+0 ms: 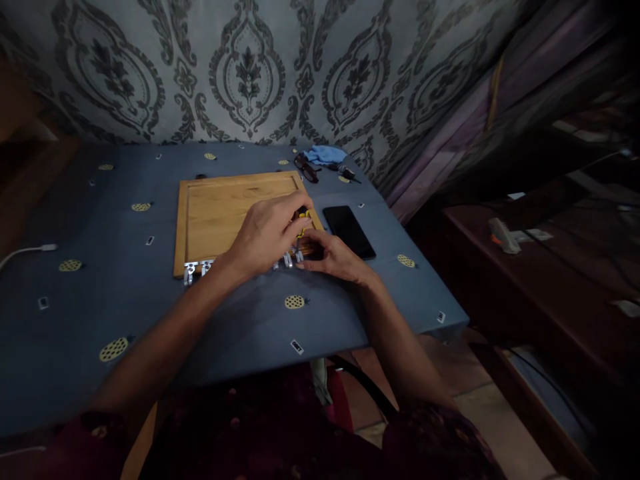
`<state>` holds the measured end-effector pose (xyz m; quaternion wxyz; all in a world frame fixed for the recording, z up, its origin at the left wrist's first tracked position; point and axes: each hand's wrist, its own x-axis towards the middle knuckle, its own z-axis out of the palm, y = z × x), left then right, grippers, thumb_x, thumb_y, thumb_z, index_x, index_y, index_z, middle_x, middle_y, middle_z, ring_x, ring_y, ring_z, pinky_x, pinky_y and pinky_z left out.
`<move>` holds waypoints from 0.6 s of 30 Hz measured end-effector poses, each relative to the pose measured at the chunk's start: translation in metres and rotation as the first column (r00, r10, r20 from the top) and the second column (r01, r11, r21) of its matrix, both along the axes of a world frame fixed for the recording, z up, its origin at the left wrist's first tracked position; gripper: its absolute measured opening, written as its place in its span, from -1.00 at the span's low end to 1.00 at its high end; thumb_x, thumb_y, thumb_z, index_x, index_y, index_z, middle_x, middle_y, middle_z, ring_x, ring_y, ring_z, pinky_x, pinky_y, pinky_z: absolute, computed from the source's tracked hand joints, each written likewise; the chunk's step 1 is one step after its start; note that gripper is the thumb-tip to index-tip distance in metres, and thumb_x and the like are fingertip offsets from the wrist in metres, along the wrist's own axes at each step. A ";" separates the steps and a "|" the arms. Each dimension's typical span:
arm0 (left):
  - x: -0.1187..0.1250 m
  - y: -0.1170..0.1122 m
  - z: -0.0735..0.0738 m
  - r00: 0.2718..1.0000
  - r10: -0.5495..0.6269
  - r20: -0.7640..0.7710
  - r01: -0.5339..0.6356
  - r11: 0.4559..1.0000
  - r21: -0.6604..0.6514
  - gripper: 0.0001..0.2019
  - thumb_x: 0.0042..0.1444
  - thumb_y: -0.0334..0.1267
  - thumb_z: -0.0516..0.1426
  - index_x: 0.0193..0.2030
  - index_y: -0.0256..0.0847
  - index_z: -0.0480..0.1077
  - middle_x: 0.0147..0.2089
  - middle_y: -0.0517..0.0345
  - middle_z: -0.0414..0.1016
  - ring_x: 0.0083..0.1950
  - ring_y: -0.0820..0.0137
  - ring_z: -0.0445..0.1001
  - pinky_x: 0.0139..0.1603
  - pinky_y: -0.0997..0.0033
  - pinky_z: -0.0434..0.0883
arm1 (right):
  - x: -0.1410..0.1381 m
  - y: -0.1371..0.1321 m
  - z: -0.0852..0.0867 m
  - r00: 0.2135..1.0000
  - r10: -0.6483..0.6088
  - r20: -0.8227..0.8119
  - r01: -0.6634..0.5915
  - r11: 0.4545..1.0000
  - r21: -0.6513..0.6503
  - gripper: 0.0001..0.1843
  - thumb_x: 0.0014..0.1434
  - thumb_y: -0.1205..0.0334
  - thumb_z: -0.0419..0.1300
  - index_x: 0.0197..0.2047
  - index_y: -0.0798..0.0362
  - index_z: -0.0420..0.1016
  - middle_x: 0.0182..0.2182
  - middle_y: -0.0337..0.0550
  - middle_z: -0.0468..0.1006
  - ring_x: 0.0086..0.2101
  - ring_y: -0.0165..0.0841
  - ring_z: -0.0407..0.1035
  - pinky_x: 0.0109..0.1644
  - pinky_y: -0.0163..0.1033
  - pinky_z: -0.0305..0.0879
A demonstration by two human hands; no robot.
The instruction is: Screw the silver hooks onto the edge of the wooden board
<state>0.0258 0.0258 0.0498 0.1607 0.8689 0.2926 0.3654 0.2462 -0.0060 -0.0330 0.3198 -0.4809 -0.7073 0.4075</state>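
Note:
A wooden panel (220, 213) with a raised frame lies flat on the table, its near edge fitted with silver metal hinges (190, 272). My left hand (270, 230) is above the panel's right side, its fingers closed round a screwdriver (303, 215) with a yellow and black handle. The shaft points down to a hinge (289, 260) near the panel's right front corner. At that corner my right hand (337, 257) has its thumb and fingers closed about the hinge and the screwdriver's lower end. The tip and any screw are too small to make out.
A black phone (349, 231) lies right of the panel. Behind it are dark glasses (306, 168), a blue cloth (325, 155) and a small dark tool (346, 174). A white cable (30, 252) crosses the left side of the blue tablecloth (150, 293). A patterned curtain (247, 67) hangs behind.

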 end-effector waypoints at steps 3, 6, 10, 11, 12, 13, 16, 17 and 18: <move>-0.001 0.001 0.000 1.000 -0.002 -0.007 0.003 1.000 0.002 -0.85 0.33 -0.36 0.14 -0.03 -0.16 0.51 -0.12 0.12 0.69 -0.15 0.33 0.62 -0.05 0.36 0.48 | 0.001 -0.001 0.002 1.000 0.008 0.016 -0.008 1.000 0.010 -0.42 0.05 -0.06 0.52 0.05 0.02 0.53 -0.01 -0.03 0.66 -0.01 -0.14 0.58 0.22 0.02 0.48; -0.001 0.002 0.000 1.000 -0.011 -0.013 0.011 1.000 -0.004 -0.84 0.34 -0.35 0.12 -0.03 -0.16 0.51 -0.10 0.12 0.70 -0.12 0.33 0.63 -0.03 0.35 0.49 | 0.001 -0.001 0.004 1.000 0.000 0.030 -0.001 1.000 0.030 -0.43 0.05 -0.05 0.53 0.04 0.02 0.54 -0.02 -0.03 0.66 -0.02 -0.15 0.58 0.23 0.03 0.49; 0.000 0.001 0.001 1.000 -0.014 -0.013 0.014 1.000 -0.006 -0.84 0.34 -0.36 0.12 -0.03 -0.15 0.51 -0.11 0.12 0.70 -0.12 0.33 0.63 -0.03 0.35 0.50 | 0.001 -0.001 0.004 1.000 0.021 0.009 -0.021 1.000 0.019 -0.44 0.07 -0.05 0.52 0.05 0.02 0.55 -0.03 -0.04 0.67 -0.01 -0.16 0.58 0.23 0.02 0.49; 0.001 0.000 0.001 1.000 -0.011 -0.015 0.011 1.000 -0.005 -0.84 0.34 -0.36 0.12 -0.04 -0.16 0.51 -0.12 0.12 0.70 -0.13 0.34 0.63 -0.03 0.35 0.50 | 0.001 -0.001 0.003 1.000 0.025 0.003 -0.025 1.000 0.015 -0.43 0.08 -0.06 0.52 0.06 0.02 0.54 -0.02 -0.05 0.67 0.00 -0.16 0.57 0.23 0.03 0.49; 0.001 -0.001 0.002 1.000 -0.008 -0.020 0.008 1.000 -0.004 -0.85 0.34 -0.37 0.12 -0.05 -0.16 0.51 -0.12 0.12 0.70 -0.13 0.34 0.62 -0.03 0.36 0.49 | 0.001 -0.001 0.003 1.000 0.025 0.000 -0.025 1.000 0.014 -0.42 0.08 -0.07 0.52 0.07 0.02 0.54 -0.02 -0.05 0.67 0.01 -0.15 0.57 0.23 0.03 0.49; 0.001 -0.002 0.003 1.000 -0.006 -0.027 0.006 1.000 -0.001 -0.86 0.34 -0.37 0.13 -0.06 -0.16 0.51 -0.13 0.12 0.69 -0.14 0.34 0.62 -0.03 0.36 0.49 | 0.001 -0.001 0.003 1.000 0.023 0.003 -0.023 1.000 0.016 -0.42 0.08 -0.07 0.52 0.08 0.02 0.54 -0.02 -0.05 0.66 0.01 -0.14 0.57 0.23 0.04 0.49; 0.003 -0.006 0.005 0.998 0.011 -0.058 -0.010 1.000 0.009 -0.89 0.35 -0.36 0.13 -0.09 -0.15 0.50 -0.16 0.14 0.68 -0.17 0.35 0.61 -0.08 0.38 0.47 | 0.001 0.000 0.003 1.000 0.013 0.024 -0.014 0.999 0.032 -0.38 0.07 -0.08 0.53 0.10 0.02 0.54 -0.01 -0.05 0.67 0.03 -0.11 0.57 0.25 0.06 0.47; 0.004 -0.008 0.005 0.998 0.016 -0.067 -0.015 1.000 0.012 -0.89 0.35 -0.36 0.14 -0.10 -0.16 0.50 -0.18 0.15 0.67 -0.19 0.35 0.60 -0.10 0.39 0.46 | 0.001 0.000 0.002 1.000 0.012 0.022 -0.012 0.999 0.034 -0.38 0.06 -0.10 0.53 0.10 0.01 0.54 -0.01 -0.05 0.68 0.02 -0.11 0.57 0.25 0.07 0.47; 0.004 -0.009 0.006 0.997 0.021 -0.076 -0.020 1.000 0.013 -0.90 0.36 -0.36 0.14 -0.10 -0.16 0.49 -0.20 0.15 0.67 -0.20 0.36 0.60 -0.12 0.39 0.45 | 0.001 0.000 0.002 1.000 0.011 0.017 -0.012 0.999 0.035 -0.37 0.06 -0.12 0.53 0.10 0.01 0.55 -0.01 -0.06 0.68 0.02 -0.10 0.58 0.25 0.07 0.48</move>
